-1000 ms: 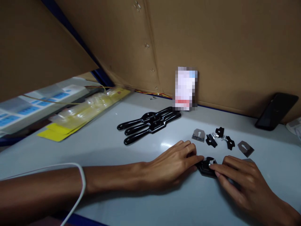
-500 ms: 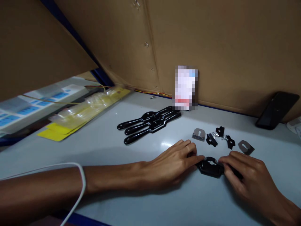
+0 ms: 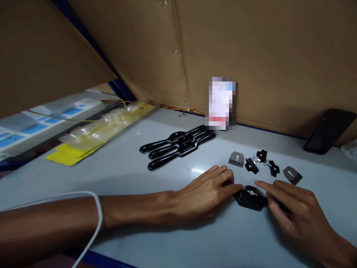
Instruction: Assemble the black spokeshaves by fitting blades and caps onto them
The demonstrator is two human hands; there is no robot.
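Observation:
A small black part [image 3: 250, 198] with a keyhole slot lies on the pale table [image 3: 134, 178] between my hands. My left hand [image 3: 205, 195] rests flat beside it, fingertips touching its left edge, fingers stretched out. My right hand [image 3: 292, 208] is on its right side, forefinger extended over the part's far edge, the other fingers touching its right end. Just beyond lie two grey metal plates [image 3: 236, 159] [image 3: 292, 175] and three small black knobs [image 3: 251, 165] with silver wing screws.
A pile of long black handles [image 3: 177, 144] lies in the middle of the table. Yellow packets in clear wrap [image 3: 103, 128] sit at the left, a cardboard wall [image 3: 251, 56] behind, a black phone [image 3: 329, 131] leaning at the right. A white cable [image 3: 96, 216] crosses my left forearm.
My right hand drew back off the top of the black part, uncovering its keyhole slot, then its forefinger stretched out along the part's far edge. My left hand stayed put.

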